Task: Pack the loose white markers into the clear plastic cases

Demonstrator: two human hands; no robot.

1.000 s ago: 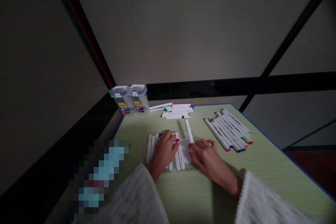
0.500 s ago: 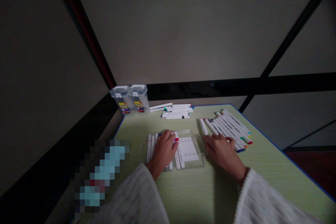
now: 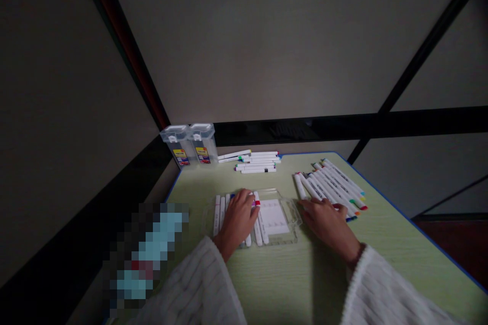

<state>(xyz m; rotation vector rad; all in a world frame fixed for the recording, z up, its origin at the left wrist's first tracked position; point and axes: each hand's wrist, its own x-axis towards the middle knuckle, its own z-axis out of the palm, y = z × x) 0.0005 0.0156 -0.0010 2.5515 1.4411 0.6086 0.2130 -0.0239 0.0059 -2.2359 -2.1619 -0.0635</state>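
Several slim white markers sit in clear plastic tray under my L hand, prob. steadied, grip unclear; R hand holds another white marker, prob. aligning.

Marker partly behind right fingers

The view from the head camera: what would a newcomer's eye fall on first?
Probably the two hands over the pale green table: the left hand lies across white markers in a clear tray, and the right hand is at one marker's near end. Next come the colourful-ended markers on the right, then two clear boxes at the back left.
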